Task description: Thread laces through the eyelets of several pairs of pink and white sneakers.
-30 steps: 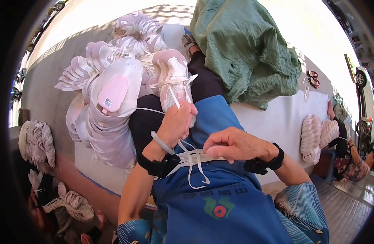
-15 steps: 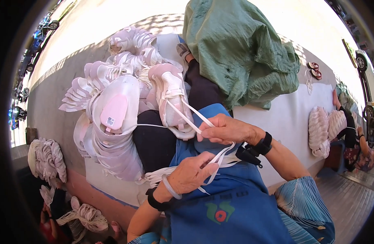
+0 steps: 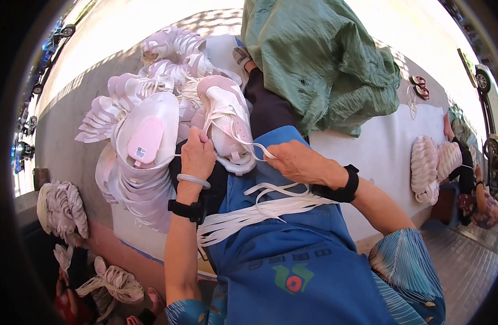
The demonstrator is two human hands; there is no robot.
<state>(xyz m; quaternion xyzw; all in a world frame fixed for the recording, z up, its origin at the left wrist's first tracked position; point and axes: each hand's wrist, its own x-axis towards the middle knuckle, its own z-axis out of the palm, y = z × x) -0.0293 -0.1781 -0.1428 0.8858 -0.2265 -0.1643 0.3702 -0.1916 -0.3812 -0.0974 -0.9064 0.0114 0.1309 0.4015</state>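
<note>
A pink and white shoe upper [image 3: 225,124] rests toe-away against my thigh, with a white shoelace [image 3: 248,142] threaded partway through it. At the shoe's left side, my left hand [image 3: 198,156] is closed, pinching one length of this lace. My right hand [image 3: 299,162] is closed on the other length, to the right of the shoe's opening. The lace runs from the shoe to both hands. Across my blue apron [image 3: 259,281] lies a bundle of loose white laces [image 3: 232,225]. The fingertips of both hands are partly hidden.
Left of the shoe are nested pale pink uppers [image 3: 146,189] and more piled behind. A green woven sack [image 3: 319,70] lies ahead to the right. White sheeting [image 3: 362,162] covers the ground there. Sandals [image 3: 419,88] sit farther off. Other people work at both sides, beside bundled uppers [image 3: 424,168].
My left hand has moved up and left to the shoe's side. My right hand has shifted slightly right and down. The lace ends are spread apart, and loose lace now lies on my lap.
</note>
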